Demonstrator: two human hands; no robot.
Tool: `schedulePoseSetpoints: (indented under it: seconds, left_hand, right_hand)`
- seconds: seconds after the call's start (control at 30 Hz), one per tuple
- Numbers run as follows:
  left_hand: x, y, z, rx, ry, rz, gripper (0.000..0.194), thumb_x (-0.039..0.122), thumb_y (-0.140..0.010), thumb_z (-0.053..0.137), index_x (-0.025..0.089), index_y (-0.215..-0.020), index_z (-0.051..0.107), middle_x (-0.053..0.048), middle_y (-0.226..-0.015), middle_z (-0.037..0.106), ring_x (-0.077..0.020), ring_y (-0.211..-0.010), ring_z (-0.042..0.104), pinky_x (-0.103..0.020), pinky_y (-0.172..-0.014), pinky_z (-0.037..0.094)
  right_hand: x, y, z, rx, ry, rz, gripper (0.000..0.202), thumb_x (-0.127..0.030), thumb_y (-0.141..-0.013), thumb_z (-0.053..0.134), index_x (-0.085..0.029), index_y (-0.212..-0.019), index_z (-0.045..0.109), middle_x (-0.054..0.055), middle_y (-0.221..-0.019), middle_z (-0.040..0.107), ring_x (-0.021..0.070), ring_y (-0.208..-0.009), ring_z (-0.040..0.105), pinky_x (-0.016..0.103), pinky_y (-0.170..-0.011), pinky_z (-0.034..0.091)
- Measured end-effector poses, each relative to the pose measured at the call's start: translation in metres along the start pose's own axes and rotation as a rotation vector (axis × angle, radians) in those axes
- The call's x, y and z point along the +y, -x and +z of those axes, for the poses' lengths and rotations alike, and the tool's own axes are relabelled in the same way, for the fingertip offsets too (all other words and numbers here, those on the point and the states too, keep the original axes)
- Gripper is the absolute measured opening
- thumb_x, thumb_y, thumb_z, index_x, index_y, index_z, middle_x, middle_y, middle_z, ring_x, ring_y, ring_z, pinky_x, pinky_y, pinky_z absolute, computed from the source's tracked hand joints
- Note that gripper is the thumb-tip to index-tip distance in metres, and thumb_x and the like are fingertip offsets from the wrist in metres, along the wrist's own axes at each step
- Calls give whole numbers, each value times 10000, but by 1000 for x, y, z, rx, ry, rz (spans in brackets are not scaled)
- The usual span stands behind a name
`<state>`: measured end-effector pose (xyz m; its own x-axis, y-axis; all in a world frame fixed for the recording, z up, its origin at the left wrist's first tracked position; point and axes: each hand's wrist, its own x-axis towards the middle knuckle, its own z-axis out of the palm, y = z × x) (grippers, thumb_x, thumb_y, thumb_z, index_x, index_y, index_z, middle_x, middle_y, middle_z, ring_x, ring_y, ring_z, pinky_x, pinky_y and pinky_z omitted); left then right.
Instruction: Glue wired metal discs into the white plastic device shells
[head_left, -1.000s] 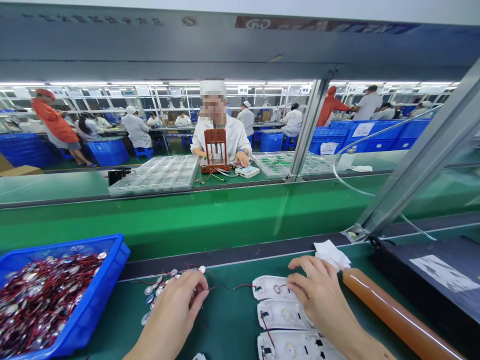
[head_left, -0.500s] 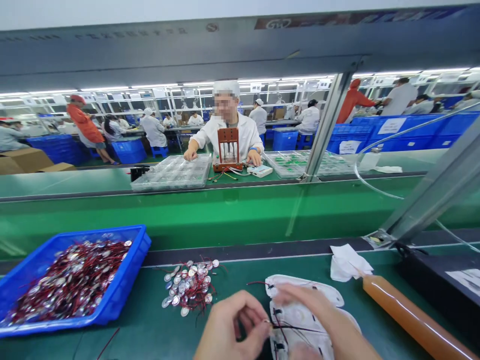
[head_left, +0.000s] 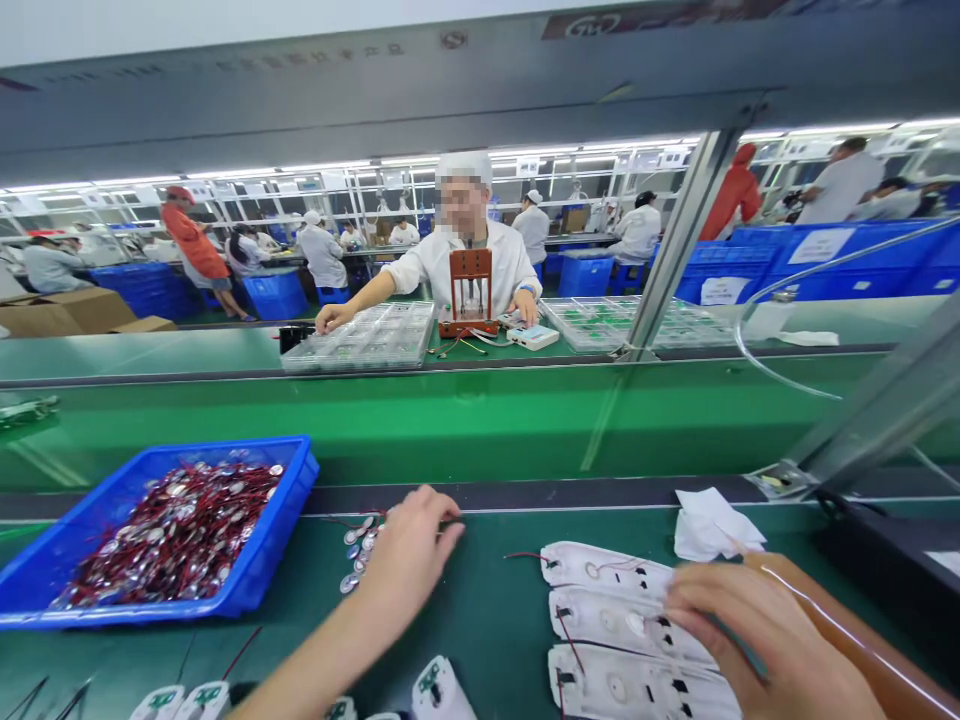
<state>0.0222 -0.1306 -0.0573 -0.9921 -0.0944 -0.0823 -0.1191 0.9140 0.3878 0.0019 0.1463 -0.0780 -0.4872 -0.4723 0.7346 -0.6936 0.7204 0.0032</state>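
My left hand point(head_left: 412, 550) is over the small pile of round silvery discs with red wires point(head_left: 360, 550), covering much of it. Its thumb and forefinger are apart, with nothing visible between them. My right hand point(head_left: 757, 630) hovers at the right end of several white plastic shells point(head_left: 615, 625) lying side by side. Its fingers are spread and slightly bent, and I see nothing held in them. Red wires stick out from the left ends of the shells. Just beyond that hand lies a long orange-brown tube point(head_left: 817, 610), partly hidden by it.
A blue tray point(head_left: 300, 480) heaped with wired discs stands at left. White pieces with green boards point(head_left: 439, 690) lie at the front edge. A crumpled white tissue point(head_left: 712, 525) and a black box point(head_left: 885, 570) are at right. Across the green divider sits a co-worker point(head_left: 480, 260).
My left hand has left the wires by the shells and moved left to the disc pile. My right hand has shifted right, uncovering the shells. The co-worker's arm reaches farther out.
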Motion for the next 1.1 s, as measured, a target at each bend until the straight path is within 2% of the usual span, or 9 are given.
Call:
schedulePoseSetpoints:
  seconds: [0.1,0.17,0.33,0.47,0.67,0.83,0.93,1.0,1.1]
  left_hand:
    - [-24,-20,-1,19,-97,-28,160,185,-853,479,147,-940,608,-79,-997,543,-238,-987,483,-371,-877,340]
    - [-31,-26,4,9,-120,-27,142,186,-856,469,161,-878,607,-59,-945,542,-215,-919,505,-351,-837,352]
    - [-37,-26,13,14,-112,-10,167,206,-877,415,169,-895,577,-38,-930,515,-161,-867,512,-286,-772,369]
    - [-40,-27,15,35,-94,2,160,197,-871,415,171,-874,573,-29,-901,499,-148,-827,513,-275,-741,380]
    - [-34,-25,12,141,-53,48,78,171,-811,512,146,-769,573,-56,-985,496,-198,-929,452,-316,-803,377]
    - [-23,-17,-1,210,16,99,109,223,-835,515,166,-780,590,-18,-859,559,-165,-822,484,-312,-771,374]
    - [-18,-13,-10,259,70,117,129,235,-846,496,194,-903,604,6,-805,577,-137,-755,511,-302,-756,380]
    - [-16,-10,-15,297,96,141,167,250,-850,479,216,-937,617,4,-851,578,-133,-798,518,-292,-777,384]
    - [-11,-4,-22,369,149,189,209,321,-843,465,248,-874,658,-8,-868,551,-143,-855,504,-282,-796,382]
  right_hand:
    - [13,9,7,-66,100,-37,306,-330,-875,404,-205,-689,612,-37,-1101,510,108,-984,436,247,-826,310]
    - [14,19,14,-106,112,4,300,-323,-870,408,-221,-685,620,-72,-1166,479,135,-1063,402,278,-861,280]
    - [1,27,26,-134,8,123,217,-262,-845,458,-224,-701,616,-104,-1170,474,121,-1124,366,277,-893,255]
    - [-9,22,32,-74,-82,237,298,-179,-865,390,-183,-639,584,-78,-1101,516,114,-1113,381,304,-913,246]
    - [-12,22,39,-9,-112,264,346,-190,-883,336,-183,-626,568,-70,-1054,530,123,-1067,397,309,-881,247]
    - [-7,23,32,-84,-125,205,228,-195,-842,433,-230,-688,597,-105,-1079,515,92,-1067,387,264,-882,246]
    - [-7,24,27,-127,-154,224,193,-208,-835,456,-273,-767,624,-108,-1147,480,101,-1117,367,276,-910,246]
    - [-10,24,27,-169,-181,232,206,-218,-842,445,-293,-792,630,-110,-1199,446,120,-1167,340,307,-933,241]
    - [-13,24,30,-190,-176,187,291,-194,-854,380,-279,-728,627,-120,-1229,425,150,-1212,306,367,-949,215]
